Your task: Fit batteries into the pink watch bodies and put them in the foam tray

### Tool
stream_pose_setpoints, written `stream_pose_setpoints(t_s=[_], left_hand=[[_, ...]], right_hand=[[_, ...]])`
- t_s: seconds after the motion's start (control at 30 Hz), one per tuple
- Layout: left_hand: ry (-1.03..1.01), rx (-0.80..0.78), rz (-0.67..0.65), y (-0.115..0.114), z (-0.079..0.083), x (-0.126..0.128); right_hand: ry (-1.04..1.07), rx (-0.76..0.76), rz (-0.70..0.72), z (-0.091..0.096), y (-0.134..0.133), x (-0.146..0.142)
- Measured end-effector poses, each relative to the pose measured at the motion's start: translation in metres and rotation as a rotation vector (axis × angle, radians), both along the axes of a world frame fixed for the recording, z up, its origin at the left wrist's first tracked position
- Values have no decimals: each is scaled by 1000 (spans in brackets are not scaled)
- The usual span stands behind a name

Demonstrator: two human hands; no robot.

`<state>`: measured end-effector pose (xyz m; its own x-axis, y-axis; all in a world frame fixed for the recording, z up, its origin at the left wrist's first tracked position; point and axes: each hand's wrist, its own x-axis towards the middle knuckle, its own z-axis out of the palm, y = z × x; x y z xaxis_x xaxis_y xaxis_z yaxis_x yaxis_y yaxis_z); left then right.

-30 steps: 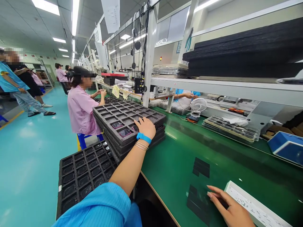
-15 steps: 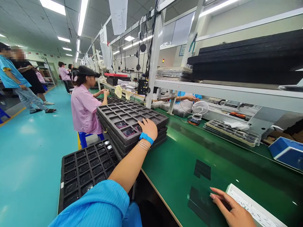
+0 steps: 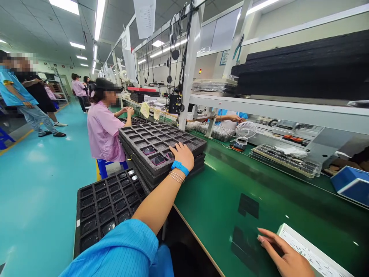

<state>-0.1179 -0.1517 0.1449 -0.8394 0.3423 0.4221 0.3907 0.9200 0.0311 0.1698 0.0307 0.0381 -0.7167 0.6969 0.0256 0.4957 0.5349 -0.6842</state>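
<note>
In the head view my left hand [image 3: 184,156] reaches out over the top black foam tray [image 3: 161,135] of a stack, its fingers apart at the near right part. Beneath its fingertips is a dark piece with a purplish edge [image 3: 170,155], partly covered by the hand; whether the fingers grip it I cannot see. Two similar square pieces, a nearer one [image 3: 158,159] and a farther one [image 3: 148,150], sit in compartments just left of the hand. Low on the right, my right hand [image 3: 288,252] hovers or rests by a white box [image 3: 319,252], thumb and forefinger apart, holding nothing visible.
Another foam tray [image 3: 108,200] filled with dark pieces stands lower left. Dark flat sheets [image 3: 248,206] lie on the green bench [image 3: 213,192]. A small fan [image 3: 245,130], clear trays [image 3: 285,159] and a blue box [image 3: 353,184] stand behind. A co-worker in pink [image 3: 103,127] sits beyond the stack.
Both hands keep nearly the same places, the left still over the same compartment. The whole view has shifted slightly.
</note>
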Motion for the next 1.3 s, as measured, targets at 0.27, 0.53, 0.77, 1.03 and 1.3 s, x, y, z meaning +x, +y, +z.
stream_pose_setpoints(t_s=[0.27,0.53,0.77,1.03,1.3], left_hand=[[-11,-19,3,-1,1,2],[-17,-18,5,0,1,2],[-33,-18,-4,-2,2,4],[-31,-14,-14,-1,2,4],[-3,1,-33,-3,0,4]], right_hand=[[-56,-25,-33,-3,1,-3],[-33,-7,-51,0,2,-5],[-19,9,-47,-4,5,-4],[-42,-15,-69,2,-1,-6],[9,19,-30,-4,3,-3]])
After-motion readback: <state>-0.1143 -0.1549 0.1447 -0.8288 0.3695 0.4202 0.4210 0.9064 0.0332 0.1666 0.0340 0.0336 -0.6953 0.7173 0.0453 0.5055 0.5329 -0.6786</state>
